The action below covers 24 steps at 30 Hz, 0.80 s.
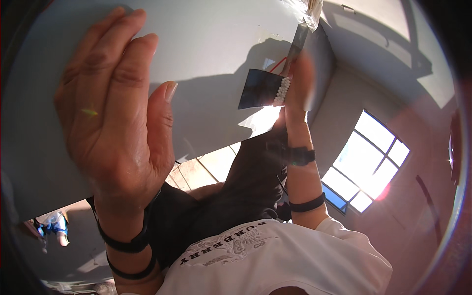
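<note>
My left hand (pixel 118 103) is raised close up above the grey tabletop (pixel 211 44). Its fingers are stretched out and the thumb stands apart, with nothing in it. Farther right, my right hand (pixel 301 86) is at the table's right edge, its fingers smeared by motion and partly turned out of sight. Right beside it is a dark, flat, square piece (pixel 260 89). A strip of small white bead-like bumps (pixel 282 91) lies between that piece and the hand. Whether the right hand grips them cannot be made out. A thin red line (pixel 279 64) shows just behind the dark piece.
Clear plastic-wrapped material (pixel 311 12) sits at the table's far right corner. A bright window (pixel 366 160) is in the wall to the right. Below the table's near edge are my dark-trousered legs (pixel 255 172) and a tiled floor (pixel 206 167). A blue-and-white item (pixel 58 226) lies low at the left.
</note>
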{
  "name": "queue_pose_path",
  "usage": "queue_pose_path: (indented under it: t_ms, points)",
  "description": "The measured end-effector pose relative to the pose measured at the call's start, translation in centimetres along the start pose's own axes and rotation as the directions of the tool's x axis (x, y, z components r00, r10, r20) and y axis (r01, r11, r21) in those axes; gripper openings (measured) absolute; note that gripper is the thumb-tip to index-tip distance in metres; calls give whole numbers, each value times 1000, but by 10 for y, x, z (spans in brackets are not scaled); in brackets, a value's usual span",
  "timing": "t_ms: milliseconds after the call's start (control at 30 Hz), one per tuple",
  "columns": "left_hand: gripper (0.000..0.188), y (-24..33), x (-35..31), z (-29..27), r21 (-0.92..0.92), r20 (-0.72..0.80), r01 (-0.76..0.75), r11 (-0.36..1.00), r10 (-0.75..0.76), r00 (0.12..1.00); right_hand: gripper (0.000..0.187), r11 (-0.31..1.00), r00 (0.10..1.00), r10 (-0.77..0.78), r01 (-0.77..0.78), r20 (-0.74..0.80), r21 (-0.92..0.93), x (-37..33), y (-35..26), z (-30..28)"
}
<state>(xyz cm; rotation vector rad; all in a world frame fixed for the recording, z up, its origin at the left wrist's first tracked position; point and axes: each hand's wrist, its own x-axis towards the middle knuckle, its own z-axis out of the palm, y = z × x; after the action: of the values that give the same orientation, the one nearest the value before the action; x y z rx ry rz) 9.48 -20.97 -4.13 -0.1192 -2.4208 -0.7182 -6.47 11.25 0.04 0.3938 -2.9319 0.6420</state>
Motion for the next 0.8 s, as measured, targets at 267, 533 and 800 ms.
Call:
queue_pose_path:
  t_ms: [267,533,800]
  points:
    - [33,0,4,-1,9,7,-18,1000,18,1000,36,997,999,-45,44,-8,-66,2,8,1]
    - [32,30,23,-17,-76,151,279,957,-266,952,36,992,1000,-23,23,7,-127,2,1,-3]
    - [30,37,28,-17,-39,151,271,962,-262,953,34,960,1000,30,-28,2,-279,-3,-8,1]
